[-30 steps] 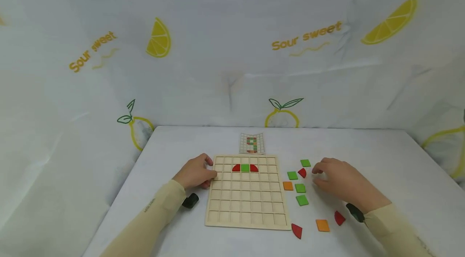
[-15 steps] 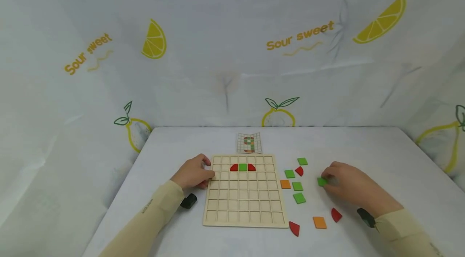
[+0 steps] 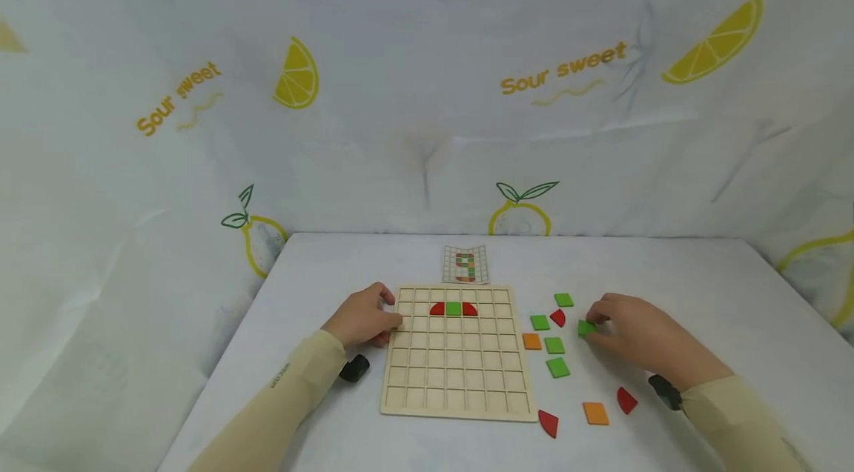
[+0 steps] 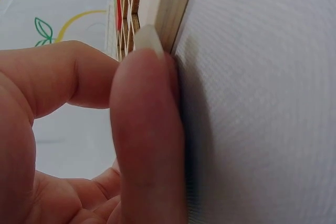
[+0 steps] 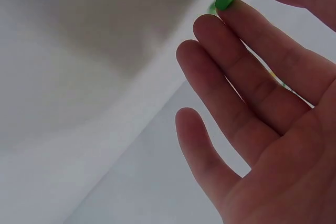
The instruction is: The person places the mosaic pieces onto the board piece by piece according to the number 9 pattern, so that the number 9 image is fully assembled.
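Note:
At the left edge of a pale wooden grid board (image 3: 414,359) rests my left hand (image 3: 363,316). Its thumb (image 4: 147,124) touches the board's side, and the index finger bends toward the same edge. A red quarter-round tile, a green square tile (image 3: 454,309) and another red quarter-round tile lie in a row in the board's upper part. Right of the board, my right hand (image 3: 634,327) pinches a green square tile (image 3: 585,329) between thumb and index finger. The other fingers (image 5: 215,87) extend past it in the right wrist view.
Several loose green tiles (image 3: 557,367), an orange tile (image 3: 531,341) and a red tile (image 3: 558,318) lie right of the board. More red and orange tiles (image 3: 596,413) lie nearer the front. A patterned card (image 3: 465,265) stands behind the board.
My right hand, first near the loose tiles with no tile visible in it, now pinches a green tile and has shifted slightly left since half a second ago. The left hand stays at the board.

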The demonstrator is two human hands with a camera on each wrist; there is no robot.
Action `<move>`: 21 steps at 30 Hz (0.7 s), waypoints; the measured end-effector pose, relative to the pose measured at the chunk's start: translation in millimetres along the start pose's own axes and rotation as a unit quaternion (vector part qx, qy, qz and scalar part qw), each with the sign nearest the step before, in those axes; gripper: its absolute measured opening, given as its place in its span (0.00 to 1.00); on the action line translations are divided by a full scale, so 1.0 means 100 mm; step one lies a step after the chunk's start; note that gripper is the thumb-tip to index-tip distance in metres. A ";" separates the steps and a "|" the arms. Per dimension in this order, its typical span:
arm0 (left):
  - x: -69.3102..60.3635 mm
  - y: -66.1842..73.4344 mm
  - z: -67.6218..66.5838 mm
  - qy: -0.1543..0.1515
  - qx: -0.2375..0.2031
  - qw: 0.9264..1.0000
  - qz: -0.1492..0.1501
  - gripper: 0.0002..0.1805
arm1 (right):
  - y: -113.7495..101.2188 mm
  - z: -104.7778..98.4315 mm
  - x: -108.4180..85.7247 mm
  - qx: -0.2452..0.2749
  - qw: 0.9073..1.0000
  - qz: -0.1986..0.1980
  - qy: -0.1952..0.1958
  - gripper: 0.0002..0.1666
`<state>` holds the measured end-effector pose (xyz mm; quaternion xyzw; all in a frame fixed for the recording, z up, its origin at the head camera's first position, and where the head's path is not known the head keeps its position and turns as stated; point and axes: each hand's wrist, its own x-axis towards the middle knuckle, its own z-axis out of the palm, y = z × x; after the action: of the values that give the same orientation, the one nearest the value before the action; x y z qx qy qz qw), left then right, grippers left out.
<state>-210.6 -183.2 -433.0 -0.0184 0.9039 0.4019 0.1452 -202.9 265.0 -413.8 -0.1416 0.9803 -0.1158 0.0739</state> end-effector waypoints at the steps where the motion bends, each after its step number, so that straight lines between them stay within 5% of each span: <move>1: 0.00 -0.01 -0.01 0.001 0.000 1.000 -0.002 0.21 | -0.05 -0.01 0.04 0.000 1.000 -0.003 0.000 0.15; 21: 0.00 -0.02 -0.03 -0.005 -0.002 1.000 -0.003 0.21 | -1.25 0.15 0.67 0.012 0.990 -0.136 0.021 0.10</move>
<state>-211.6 -186.7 -432.2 -0.0197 0.9024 0.4029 0.1514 -231.7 125.5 -404.3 -0.2699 0.9519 -0.1398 0.0385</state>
